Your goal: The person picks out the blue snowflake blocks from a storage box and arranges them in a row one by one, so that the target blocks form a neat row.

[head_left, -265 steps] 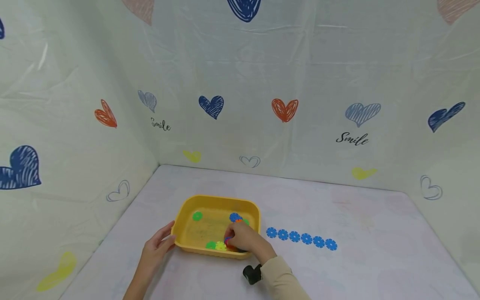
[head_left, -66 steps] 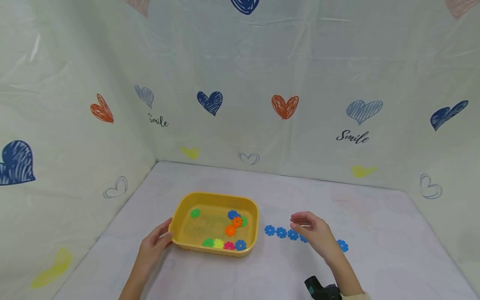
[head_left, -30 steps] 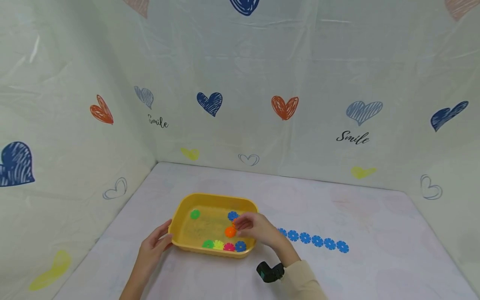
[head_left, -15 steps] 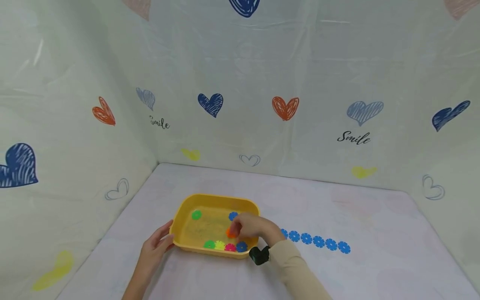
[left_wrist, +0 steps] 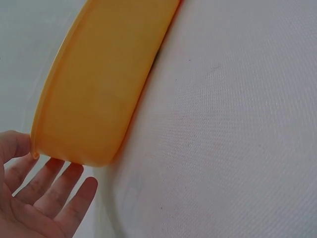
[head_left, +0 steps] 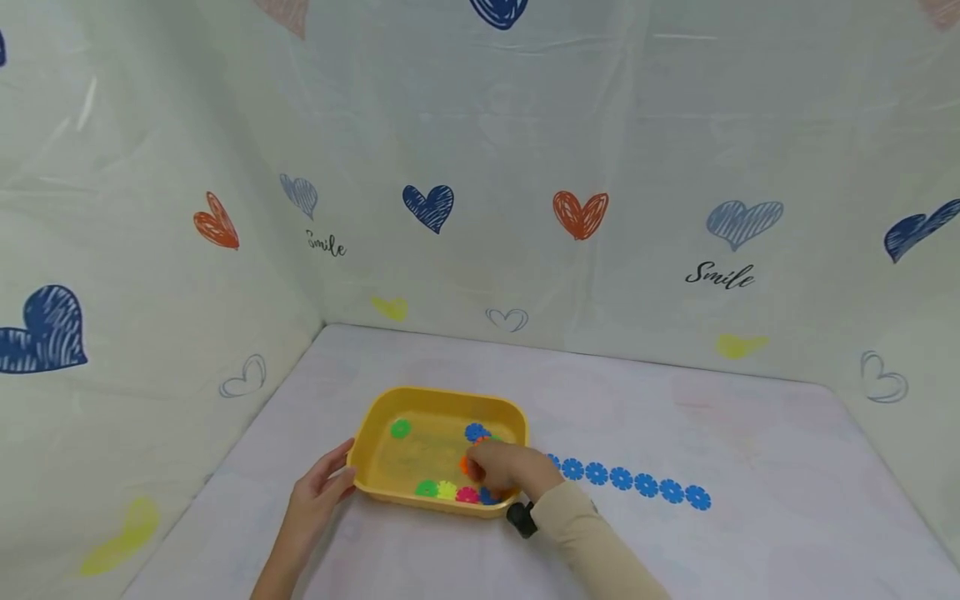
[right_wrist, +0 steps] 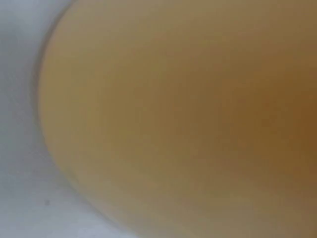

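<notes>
A yellow tray point(head_left: 401, 492) stands on the table with several small flower-shaped plastic discs in it. My left hand point(head_left: 318, 492) holds the tray's left rim; in the left wrist view, the thumb lies at the rim and fingers point(left_wrist: 69, 183) touch the outer wall. Inside the tray's right part, my right hand point(head_left: 498, 465) reaches down with bent fingers, beside an orange disc point(head_left: 464, 465) and over a blue disc point(head_left: 487, 497). Its fingertips are hidden, so whether it grips a disc cannot be told. The right wrist view shows only the blurred tray wall point(right_wrist: 148, 124).
Right of the tray, several blue discs point(head_left: 621, 478) lie in a straight row on the white table point(head_left: 675, 558). Green point(head_left: 427, 488), yellow point(head_left: 447, 490) and pink point(head_left: 467, 495) discs line the tray's front side. A heart-printed sheet point(head_left: 495, 250) hangs behind and left.
The blue row has grown by one disc at its right end. My right hand has gone from above the row back into the tray, then lower toward its front right corner. The left hand stays.
</notes>
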A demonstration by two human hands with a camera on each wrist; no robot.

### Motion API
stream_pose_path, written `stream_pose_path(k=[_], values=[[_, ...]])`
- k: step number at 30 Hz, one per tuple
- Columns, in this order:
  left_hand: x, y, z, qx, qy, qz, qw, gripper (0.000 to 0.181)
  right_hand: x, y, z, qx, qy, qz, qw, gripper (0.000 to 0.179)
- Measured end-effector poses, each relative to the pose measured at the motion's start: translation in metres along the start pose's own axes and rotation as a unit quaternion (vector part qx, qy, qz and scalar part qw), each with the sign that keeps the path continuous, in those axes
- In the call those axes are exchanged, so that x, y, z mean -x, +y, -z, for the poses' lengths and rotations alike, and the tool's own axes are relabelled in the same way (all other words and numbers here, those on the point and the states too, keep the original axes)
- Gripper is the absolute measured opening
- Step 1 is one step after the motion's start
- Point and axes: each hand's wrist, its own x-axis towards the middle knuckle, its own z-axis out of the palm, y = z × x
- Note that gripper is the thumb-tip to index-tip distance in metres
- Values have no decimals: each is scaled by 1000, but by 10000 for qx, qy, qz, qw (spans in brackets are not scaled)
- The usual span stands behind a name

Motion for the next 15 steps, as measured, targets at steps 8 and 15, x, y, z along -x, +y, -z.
stream_pose_path(k=[8, 15], values=[[0, -1, 1, 7, 36, 14, 10000, 46, -4, 1, -9, 81, 670, 397, 9969, 14], [-1, -3, -2, -105, 79, 27, 9999, 46, -1, -1, -10, -34, 589, 232, 9980, 16]])
